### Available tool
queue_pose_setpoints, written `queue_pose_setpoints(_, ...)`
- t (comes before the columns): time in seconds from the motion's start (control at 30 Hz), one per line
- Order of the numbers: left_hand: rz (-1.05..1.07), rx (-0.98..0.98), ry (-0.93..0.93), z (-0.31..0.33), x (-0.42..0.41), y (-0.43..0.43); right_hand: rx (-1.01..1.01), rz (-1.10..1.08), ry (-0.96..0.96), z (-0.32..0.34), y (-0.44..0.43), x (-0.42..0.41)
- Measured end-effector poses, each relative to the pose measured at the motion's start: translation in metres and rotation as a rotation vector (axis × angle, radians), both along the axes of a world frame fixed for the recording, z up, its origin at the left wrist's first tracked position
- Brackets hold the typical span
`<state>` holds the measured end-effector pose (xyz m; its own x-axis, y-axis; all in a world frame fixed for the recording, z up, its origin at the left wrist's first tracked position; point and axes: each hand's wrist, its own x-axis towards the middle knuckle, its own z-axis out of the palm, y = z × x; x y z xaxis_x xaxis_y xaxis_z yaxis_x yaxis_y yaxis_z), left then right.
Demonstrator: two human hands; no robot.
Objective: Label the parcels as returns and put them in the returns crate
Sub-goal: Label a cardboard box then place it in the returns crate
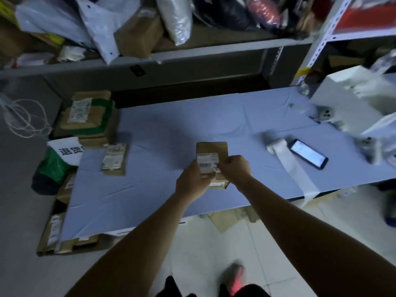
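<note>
A small brown cardboard parcel (211, 150) lies in the middle of the blue table (171, 129). My left hand (192, 181) grips its near left side, thumb over a white label (207, 162). My right hand (234, 168) pinches the label's right edge on top of the parcel. A second brown parcel (114, 159) with a worn label lies at the table's left edge. The green returns crate (54, 166), marked with a white sign (68, 150), stands on the floor to the left and holds stacked brown parcels (85, 113).
A roll of white labels (276, 145) trails a strip over the table's front edge, beside a lit phone (308, 154). White boxes and bags (353, 103) crowd the right end. Shelves with parcels (139, 33) stand behind. Flattened cardboard (55, 232) lies on the floor at left.
</note>
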<state>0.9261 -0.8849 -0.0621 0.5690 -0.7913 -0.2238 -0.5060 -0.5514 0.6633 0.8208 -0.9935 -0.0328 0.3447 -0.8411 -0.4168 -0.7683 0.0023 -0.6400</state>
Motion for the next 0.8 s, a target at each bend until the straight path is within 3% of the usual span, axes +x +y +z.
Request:
queue_pose_setpoints(0.23,0.036,0.028,0.099,-0.024,-0.062,-0.079,0.009,0.05,0.07,-0.025,-0.082,-0.054)
queue_pose_setpoints(0.57,0.137,0.103,0.12,-0.07,-0.06,-0.164,-0.027,0.02,0.063,-0.056,-0.136,-0.064)
queue_pose_setpoints(0.8,0.209,0.043,0.087,-0.056,-0.065,-0.183,-0.218,-0.081,0.054,-0.045,-0.208,-0.084)
